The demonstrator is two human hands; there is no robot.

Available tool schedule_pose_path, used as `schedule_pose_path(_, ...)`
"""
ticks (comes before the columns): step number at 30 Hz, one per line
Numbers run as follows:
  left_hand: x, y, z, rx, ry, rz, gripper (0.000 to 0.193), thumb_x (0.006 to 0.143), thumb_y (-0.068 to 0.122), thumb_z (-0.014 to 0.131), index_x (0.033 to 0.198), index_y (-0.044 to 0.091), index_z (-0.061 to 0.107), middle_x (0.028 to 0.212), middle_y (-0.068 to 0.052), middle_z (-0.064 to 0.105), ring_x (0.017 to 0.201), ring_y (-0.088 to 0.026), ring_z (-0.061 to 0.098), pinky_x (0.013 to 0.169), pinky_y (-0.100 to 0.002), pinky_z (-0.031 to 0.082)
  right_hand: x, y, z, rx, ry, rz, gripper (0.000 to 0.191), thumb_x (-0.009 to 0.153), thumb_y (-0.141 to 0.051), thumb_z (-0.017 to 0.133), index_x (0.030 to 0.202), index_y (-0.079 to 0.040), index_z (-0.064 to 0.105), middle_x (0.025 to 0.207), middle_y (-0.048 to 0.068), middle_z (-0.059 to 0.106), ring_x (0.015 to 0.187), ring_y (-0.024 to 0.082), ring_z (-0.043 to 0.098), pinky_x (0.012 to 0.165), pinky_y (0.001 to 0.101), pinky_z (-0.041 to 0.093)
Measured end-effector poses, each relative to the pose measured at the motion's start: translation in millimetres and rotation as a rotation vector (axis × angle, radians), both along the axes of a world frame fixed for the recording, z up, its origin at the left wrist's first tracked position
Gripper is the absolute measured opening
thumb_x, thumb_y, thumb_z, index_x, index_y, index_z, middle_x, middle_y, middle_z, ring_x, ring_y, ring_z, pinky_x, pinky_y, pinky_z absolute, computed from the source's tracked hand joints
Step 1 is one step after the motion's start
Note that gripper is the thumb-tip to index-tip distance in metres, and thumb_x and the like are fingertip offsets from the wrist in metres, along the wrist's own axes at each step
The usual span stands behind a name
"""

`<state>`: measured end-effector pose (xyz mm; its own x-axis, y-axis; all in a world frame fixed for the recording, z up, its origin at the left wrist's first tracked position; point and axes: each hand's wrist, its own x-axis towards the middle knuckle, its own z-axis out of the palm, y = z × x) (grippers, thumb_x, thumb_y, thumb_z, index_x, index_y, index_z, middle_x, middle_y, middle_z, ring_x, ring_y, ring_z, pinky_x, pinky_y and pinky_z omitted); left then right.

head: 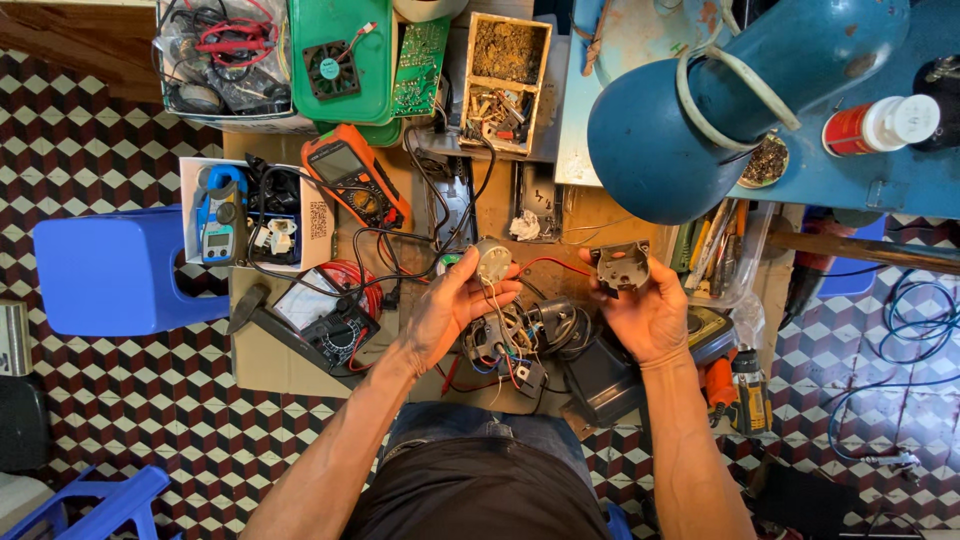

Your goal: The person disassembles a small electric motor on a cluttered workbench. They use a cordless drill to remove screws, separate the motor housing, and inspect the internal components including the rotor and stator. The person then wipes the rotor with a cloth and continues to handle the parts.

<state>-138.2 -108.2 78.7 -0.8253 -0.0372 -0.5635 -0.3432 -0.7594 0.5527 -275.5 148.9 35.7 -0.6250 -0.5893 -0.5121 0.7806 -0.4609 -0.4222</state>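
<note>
Head view, left fingers gripping round motor, right fingers pinching grey bracket

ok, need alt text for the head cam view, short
Seen from above, a seated person's left hand holds a small round metal motor with trailing wires, while the right hand holds a grey plastic cover piece. Both are raised over a cluttered cardboard-topped bench with an orange multimeter, an analog meter and a blue lamp.
</note>
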Motion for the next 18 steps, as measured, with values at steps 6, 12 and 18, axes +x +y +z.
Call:
schedule_pose_path(6,0.4,0.9,1.6,-0.048,0.010,-0.017,0.063,0.103,0.048,0.047,0.139,-0.003,0.056,0.134,-0.020,0.065,0.118,-0.026,0.067,0.108,-0.042,0.053,3.6,1.3,2.2,-0.033,-0.022,0.012,0.059,0.100,-0.034,0.053,0.139,0.010,0.056,0.141,0.031,0.059,0.104,0.030,0.065,0.093,0.0367,0.055)
schedule_pose_path(12,-0.1,2.8,1.7,-0.064,-0.001,-0.023,0.062,0.103,0.049,0.047,0.137,-0.002,0.056,0.132,-0.020,0.066,0.116,-0.026,0.068,0.106,-0.042,0.054,6.3,2.4,-0.2,-0.071,-0.041,-0.011,0.061,0.102,-0.034,0.050,0.141,0.012,0.054,0.141,0.031,0.059,0.099,0.029,0.065,0.092,0.0364,0.054)
schedule_pose_path(18,-0.5,4.5,1.0,-0.070,-0.012,-0.024,0.062,0.103,0.049,0.048,0.135,-0.002,0.057,0.130,-0.019,0.066,0.115,-0.026,0.068,0.106,-0.042,0.055,5.1,2.7,-2.3,-0.090,-0.012,-0.014,0.052,0.105,-0.030,0.045,0.139,0.008,0.057,0.141,0.031,0.059,0.099,0.028,0.064,0.085,0.0361,0.052)
